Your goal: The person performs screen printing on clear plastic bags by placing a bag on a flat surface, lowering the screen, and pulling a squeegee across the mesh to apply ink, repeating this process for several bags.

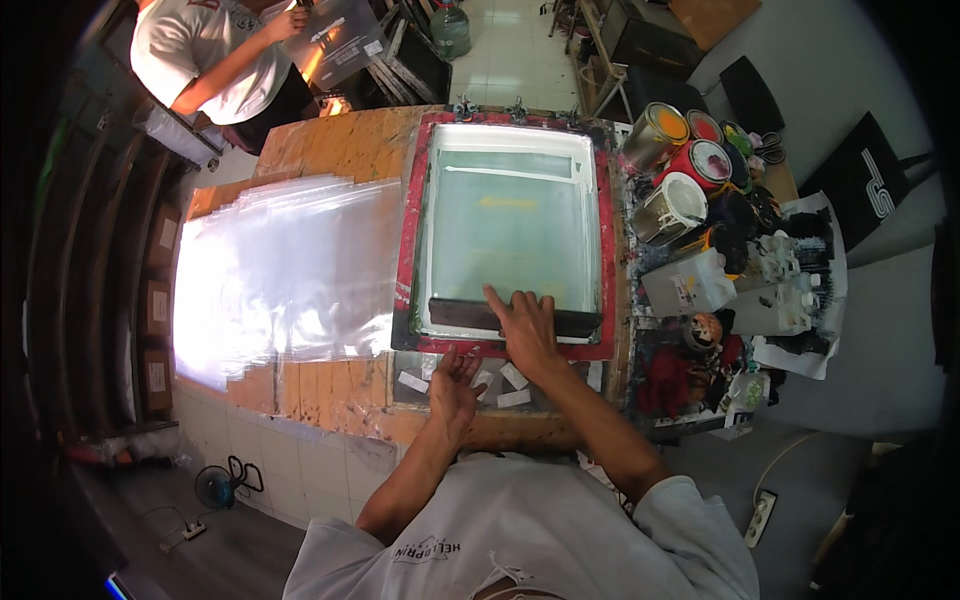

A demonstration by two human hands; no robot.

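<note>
Screen [510, 225], one, red frame, lies flat on table [340, 140]. Squeegee [465, 315], one, dark blade, rests across near edge of mesh. Right hand [525, 330] flat on squeegee, fingers spread, gripping nothing. Left hand [455, 385] open, empty, at frame's near rail by tape bits [510, 385], about five. Clear sheets [285, 265], fanned stack left of screen, count unclear. Paint cans [680, 165], four or so, right. Advice: keep blade square, pressure even, frame steadied.
</note>
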